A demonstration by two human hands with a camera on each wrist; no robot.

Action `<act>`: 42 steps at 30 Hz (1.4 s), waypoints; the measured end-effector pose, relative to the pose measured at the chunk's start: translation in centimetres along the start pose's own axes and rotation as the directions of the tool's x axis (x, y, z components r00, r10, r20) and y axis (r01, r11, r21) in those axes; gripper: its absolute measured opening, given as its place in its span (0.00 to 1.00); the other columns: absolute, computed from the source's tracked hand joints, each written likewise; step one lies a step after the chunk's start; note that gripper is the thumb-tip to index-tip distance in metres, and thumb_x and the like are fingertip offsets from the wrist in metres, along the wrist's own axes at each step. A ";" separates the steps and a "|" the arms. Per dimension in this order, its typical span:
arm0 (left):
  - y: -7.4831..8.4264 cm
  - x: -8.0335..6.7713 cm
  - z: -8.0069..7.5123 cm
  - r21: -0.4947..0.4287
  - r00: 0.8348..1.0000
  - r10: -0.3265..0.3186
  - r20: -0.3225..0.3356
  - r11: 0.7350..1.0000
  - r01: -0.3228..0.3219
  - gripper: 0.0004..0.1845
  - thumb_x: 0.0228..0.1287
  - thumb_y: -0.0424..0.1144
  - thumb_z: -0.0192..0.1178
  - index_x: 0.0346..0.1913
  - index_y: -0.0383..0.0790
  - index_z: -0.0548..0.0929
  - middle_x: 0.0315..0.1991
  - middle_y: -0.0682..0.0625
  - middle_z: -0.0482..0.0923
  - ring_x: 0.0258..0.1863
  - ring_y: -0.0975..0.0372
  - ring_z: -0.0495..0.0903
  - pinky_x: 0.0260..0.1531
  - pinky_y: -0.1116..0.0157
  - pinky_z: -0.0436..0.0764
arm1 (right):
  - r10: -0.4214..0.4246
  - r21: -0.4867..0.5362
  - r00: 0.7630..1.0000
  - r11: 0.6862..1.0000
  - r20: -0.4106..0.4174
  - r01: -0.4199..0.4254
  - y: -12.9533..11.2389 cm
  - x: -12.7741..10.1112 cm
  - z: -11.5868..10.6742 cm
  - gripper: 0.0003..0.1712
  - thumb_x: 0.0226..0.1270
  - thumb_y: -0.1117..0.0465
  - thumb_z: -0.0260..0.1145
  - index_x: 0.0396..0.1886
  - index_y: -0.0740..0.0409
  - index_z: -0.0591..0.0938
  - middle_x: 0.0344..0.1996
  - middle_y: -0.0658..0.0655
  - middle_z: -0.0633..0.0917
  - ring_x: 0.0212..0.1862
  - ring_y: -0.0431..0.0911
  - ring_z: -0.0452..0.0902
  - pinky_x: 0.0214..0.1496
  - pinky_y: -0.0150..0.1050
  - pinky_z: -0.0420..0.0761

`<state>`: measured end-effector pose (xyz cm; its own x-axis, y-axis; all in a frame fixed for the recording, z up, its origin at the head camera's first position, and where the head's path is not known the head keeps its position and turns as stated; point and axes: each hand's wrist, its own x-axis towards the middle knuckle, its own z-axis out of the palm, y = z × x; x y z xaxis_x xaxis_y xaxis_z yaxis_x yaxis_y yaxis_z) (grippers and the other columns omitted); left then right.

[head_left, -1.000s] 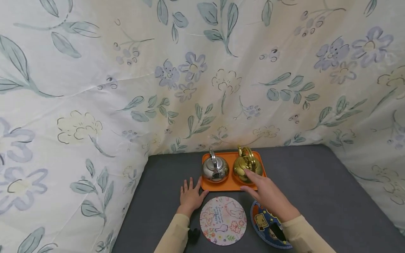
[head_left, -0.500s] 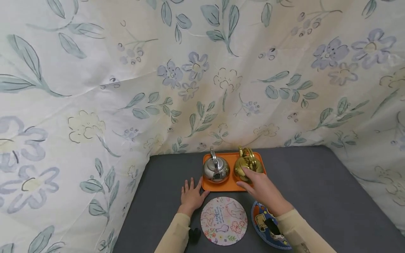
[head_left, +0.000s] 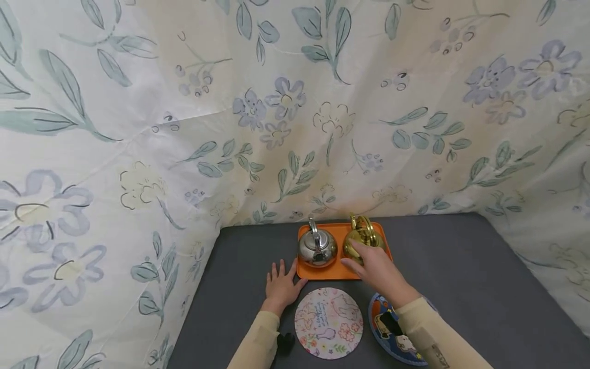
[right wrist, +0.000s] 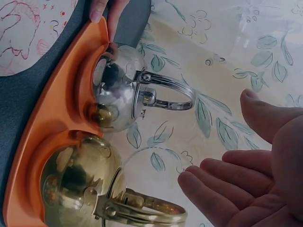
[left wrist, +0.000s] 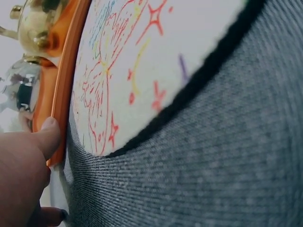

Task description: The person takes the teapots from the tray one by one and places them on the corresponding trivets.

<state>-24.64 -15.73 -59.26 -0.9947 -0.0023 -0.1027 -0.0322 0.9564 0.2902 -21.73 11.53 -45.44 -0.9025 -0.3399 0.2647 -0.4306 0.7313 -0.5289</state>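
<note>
My left hand (head_left: 282,289) rests on the dark table with fingers spread, its thumb at the near left corner of an orange tray (head_left: 329,272). A shiny silver kettle (head_left: 318,251) stands upright in the tray's left half. To its right is a gold kettle (right wrist: 78,184), partly hidden by my right hand (head_left: 380,269) in the head view. That hand hovers in front of the gold kettle, fingers extended and thumb apart, holding nothing. The right wrist view shows a gap between its fingertips (right wrist: 187,178) and both kettle handles, which stand up.
A round pink-and-white patterned mat (head_left: 328,325) lies in front of the tray. Right of it, a round blue mat (head_left: 387,343) with cartoon figures is partly under my right forearm. Floral cloth (head_left: 295,113) hangs behind and at both sides of the table.
My right hand has shifted slightly left and away from me, across the front of the gold kettle. The left hand, the tray and the kettles stay in place.
</note>
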 end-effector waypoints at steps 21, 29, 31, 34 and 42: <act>0.4 -0.1 0.4 0.001 1.000 0.020 -0.001 1.000 -0.020 0.38 0.71 0.67 0.51 0.80 0.59 0.60 0.80 0.38 0.53 0.79 0.37 0.48 0.74 0.38 0.54 | 0.019 -0.004 1.000 1.000 -0.006 -0.019 -0.7 2.0 1.3 0.37 0.69 0.49 0.69 0.67 0.72 0.75 0.50 0.69 0.86 0.42 0.57 0.87 0.50 0.55 0.84; 0.2 -0.3 0.7 -0.013 1.000 0.015 -0.005 1.000 -0.015 0.38 0.70 0.67 0.52 0.79 0.60 0.61 0.79 0.38 0.55 0.79 0.37 0.49 0.73 0.38 0.54 | 0.048 -0.005 0.999 0.999 0.009 -0.048 -1.1 2.7 1.9 0.37 0.70 0.49 0.69 0.68 0.71 0.74 0.51 0.69 0.86 0.45 0.57 0.87 0.50 0.52 0.85; 0.1 -0.3 0.6 -0.013 1.000 0.015 -0.007 1.000 -0.015 0.38 0.70 0.67 0.52 0.79 0.60 0.61 0.79 0.38 0.55 0.79 0.37 0.48 0.73 0.37 0.54 | 0.051 -0.006 0.999 0.999 0.006 -0.051 -1.2 3.0 1.9 0.37 0.70 0.49 0.69 0.68 0.71 0.74 0.53 0.70 0.85 0.47 0.58 0.86 0.51 0.53 0.85; 0.1 -0.3 0.4 -0.010 1.000 0.017 -0.012 1.000 -0.017 0.38 0.70 0.67 0.52 0.79 0.60 0.61 0.79 0.38 0.55 0.79 0.37 0.49 0.73 0.37 0.55 | 0.055 -0.006 0.999 0.998 0.003 -0.055 -1.4 3.3 1.9 0.37 0.70 0.49 0.69 0.68 0.71 0.74 0.52 0.69 0.85 0.45 0.58 0.87 0.50 0.53 0.85; -0.1 0.0 0.3 -0.003 1.000 0.015 -0.008 1.000 -0.015 0.38 0.70 0.68 0.51 0.79 0.60 0.61 0.79 0.38 0.55 0.79 0.38 0.49 0.73 0.38 0.55 | 0.031 -0.018 0.999 0.999 -0.018 -0.031 -1.6 4.2 2.2 0.36 0.69 0.49 0.70 0.67 0.70 0.76 0.25 0.58 0.85 0.24 0.45 0.81 0.42 0.48 0.86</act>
<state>-24.58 -15.74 -59.54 -0.9959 0.0100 -0.0902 -0.0171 0.9555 0.2943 -24.83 7.64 -45.30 -0.9149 -0.3064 0.2629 -0.4020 0.7523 -0.5220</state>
